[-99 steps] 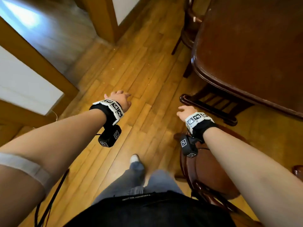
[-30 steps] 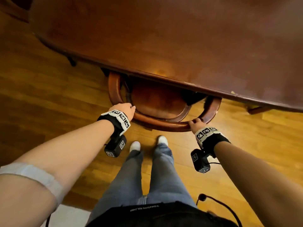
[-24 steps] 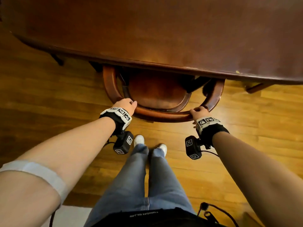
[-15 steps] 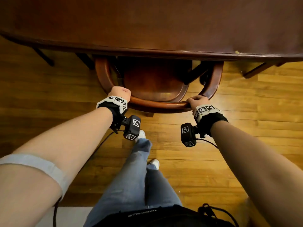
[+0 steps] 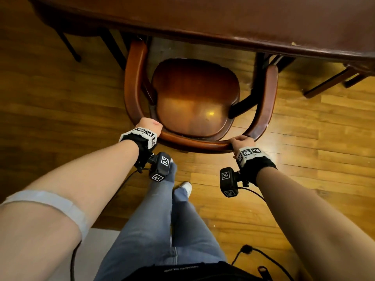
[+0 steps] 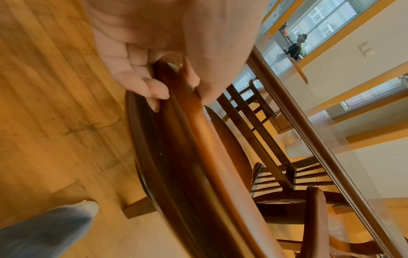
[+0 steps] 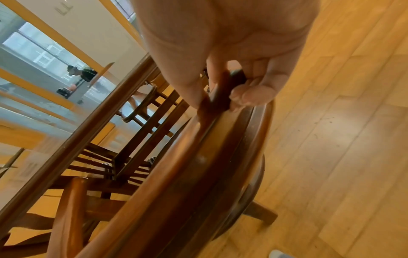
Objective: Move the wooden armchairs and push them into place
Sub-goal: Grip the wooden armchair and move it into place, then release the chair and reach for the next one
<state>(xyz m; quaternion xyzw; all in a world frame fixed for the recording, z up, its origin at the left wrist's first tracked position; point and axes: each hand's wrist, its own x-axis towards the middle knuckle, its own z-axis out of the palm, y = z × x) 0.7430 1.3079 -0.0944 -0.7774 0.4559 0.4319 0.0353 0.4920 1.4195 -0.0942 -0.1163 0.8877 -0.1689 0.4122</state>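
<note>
A dark wooden armchair [image 5: 195,98] with a curved back rail stands in front of me, facing the brown table [image 5: 203,15]. Its whole seat shows, and its arm tips reach the table edge. My left hand [image 5: 149,126] grips the left bend of the back rail, and my right hand [image 5: 241,141] grips the right bend. In the left wrist view, my left hand [image 6: 180,92] has fingers and thumb curled round the rail [image 6: 209,139]. The right wrist view shows my right hand [image 7: 220,97] wrapped round the rail [image 7: 176,165] the same way.
More chair legs stand under the table at the left [image 5: 69,45] and at the right [image 5: 328,84]. My legs [image 5: 162,220] are just behind the chair on the wooden floor [image 5: 304,159]. A white mat [image 5: 101,240] and a cable [image 5: 253,250] lie near me.
Both hands took hold of the back rail and keep it. The table covered the front of the seat before; now the whole seat shows, and the chair is further from the table edge.
</note>
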